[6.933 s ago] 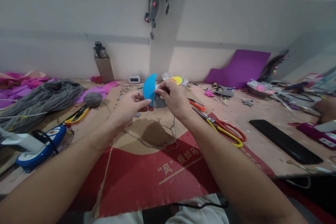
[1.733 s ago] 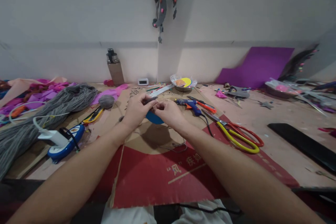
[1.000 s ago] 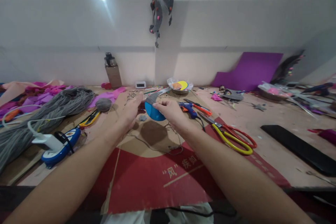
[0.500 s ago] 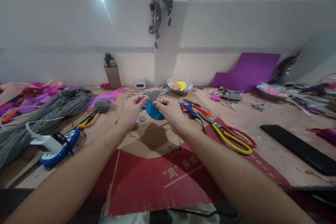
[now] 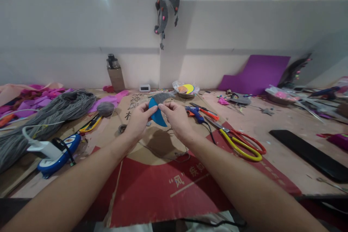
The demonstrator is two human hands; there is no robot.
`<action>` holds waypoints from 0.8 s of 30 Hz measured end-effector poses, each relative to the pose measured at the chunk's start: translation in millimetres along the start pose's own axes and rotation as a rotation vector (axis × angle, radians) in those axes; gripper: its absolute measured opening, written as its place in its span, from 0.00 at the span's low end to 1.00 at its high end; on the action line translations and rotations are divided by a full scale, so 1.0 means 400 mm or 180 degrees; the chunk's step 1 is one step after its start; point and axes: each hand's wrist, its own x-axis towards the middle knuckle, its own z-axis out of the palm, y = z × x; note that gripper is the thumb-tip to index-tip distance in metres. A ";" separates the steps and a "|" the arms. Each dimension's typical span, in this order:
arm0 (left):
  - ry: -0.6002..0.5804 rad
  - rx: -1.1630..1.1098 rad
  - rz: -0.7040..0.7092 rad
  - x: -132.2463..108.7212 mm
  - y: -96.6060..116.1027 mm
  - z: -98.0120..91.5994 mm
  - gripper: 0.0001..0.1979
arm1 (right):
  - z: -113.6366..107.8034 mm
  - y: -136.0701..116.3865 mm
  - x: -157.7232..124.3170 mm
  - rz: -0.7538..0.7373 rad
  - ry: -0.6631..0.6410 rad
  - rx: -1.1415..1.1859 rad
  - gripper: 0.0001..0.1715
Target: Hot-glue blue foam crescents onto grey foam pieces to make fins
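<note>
Both hands are raised over the middle of the table and pinch one small craft piece between them. The piece has a blue curved foam part (image 5: 157, 116) below and a grey felt crescent (image 5: 161, 97) on top. My left hand (image 5: 138, 120) grips its left edge with thumb and fingers closed. From the right, my right hand (image 5: 178, 117) pinches the top of the piece. A thin string (image 5: 174, 154) hangs down onto the cardboard.
A red and brown cardboard sheet (image 5: 163, 185) covers the table front. Red and yellow scissors (image 5: 239, 143), a blue glue gun (image 5: 194, 112) and an orange cutter lie right. Grey yarn (image 5: 40, 116), a yarn ball (image 5: 105, 108) and a blue tape measure (image 5: 56, 152) lie left. A black strip (image 5: 307, 152) is far right.
The hands turned the piece: the blue part now hangs as a narrow crescent and the grey felt shows above it. My left hand closed back onto the piece after opening a second ago.
</note>
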 end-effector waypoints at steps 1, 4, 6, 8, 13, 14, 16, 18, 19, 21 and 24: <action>0.0065 0.0020 0.0006 0.002 0.001 -0.002 0.15 | 0.000 0.002 0.000 -0.0026 -0.0024 -0.0121 0.17; 0.0233 0.0072 -0.0021 0.010 0.008 -0.008 0.15 | 0.001 0.008 0.001 -0.0233 -0.0186 -0.0427 0.14; 0.0301 0.0090 -0.0051 0.015 0.014 -0.013 0.16 | 0.001 0.008 0.002 -0.0380 -0.0304 -0.0511 0.13; 0.0360 0.0122 -0.0052 0.020 0.018 -0.017 0.16 | 0.001 0.005 0.002 -0.0496 -0.0368 -0.0555 0.13; 0.0384 0.0123 0.0055 0.028 0.028 -0.019 0.12 | -0.001 -0.008 -0.011 -0.0685 -0.0447 -0.0777 0.13; 0.0402 0.0104 0.0077 0.030 0.033 -0.020 0.11 | -0.001 -0.008 -0.013 -0.0735 -0.0462 -0.0843 0.13; 0.0511 0.0037 0.0063 0.037 0.047 -0.025 0.09 | 0.000 -0.006 -0.016 -0.0826 -0.0464 -0.0998 0.13; 0.0698 -0.0128 -0.0029 0.048 0.067 -0.035 0.06 | -0.001 -0.003 -0.012 -0.0792 -0.0498 -0.1102 0.12; 0.0805 -0.0272 -0.0089 0.054 0.078 -0.043 0.04 | -0.002 -0.004 -0.007 -0.0714 -0.0552 -0.1081 0.12; 0.1007 -0.0604 -0.0149 0.068 0.101 -0.061 0.01 | -0.011 -0.012 0.004 -0.0442 -0.0712 -0.0818 0.11; 0.1144 -0.0753 -0.0038 0.089 0.126 -0.092 0.03 | -0.038 -0.046 0.021 0.0033 -0.1024 -0.0091 0.13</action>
